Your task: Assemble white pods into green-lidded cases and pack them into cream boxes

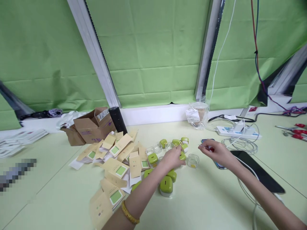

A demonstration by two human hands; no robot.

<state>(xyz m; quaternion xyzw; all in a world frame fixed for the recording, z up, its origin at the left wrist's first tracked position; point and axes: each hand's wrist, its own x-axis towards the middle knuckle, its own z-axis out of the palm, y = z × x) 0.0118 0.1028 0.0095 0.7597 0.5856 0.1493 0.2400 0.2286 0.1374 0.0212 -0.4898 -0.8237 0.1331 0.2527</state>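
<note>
Among small green-lidded cases, my left hand (173, 157) has its fingers and thumb curled round a green case (182, 156), which the hand partly covers. My right hand (219, 152) is closed on a thin metal tool with a red handle (211, 149); its narrow tip points left toward the cases. Between the two hands stands an open clear box (193, 161) with something yellow at its bottom. Closer to me, a green case with a clear base (166, 186) sits upright. Another green case (153, 158) lies left of my left hand.
Opened cardboard packets (120, 169) are heaped at left, before a brown carton (94, 126) and a black cylinder (117, 119). A dark tablet (257, 171), a phone under my right hand, cables and a power strip (238, 131) lie at right. Red-handled tools (298, 135) are at far right.
</note>
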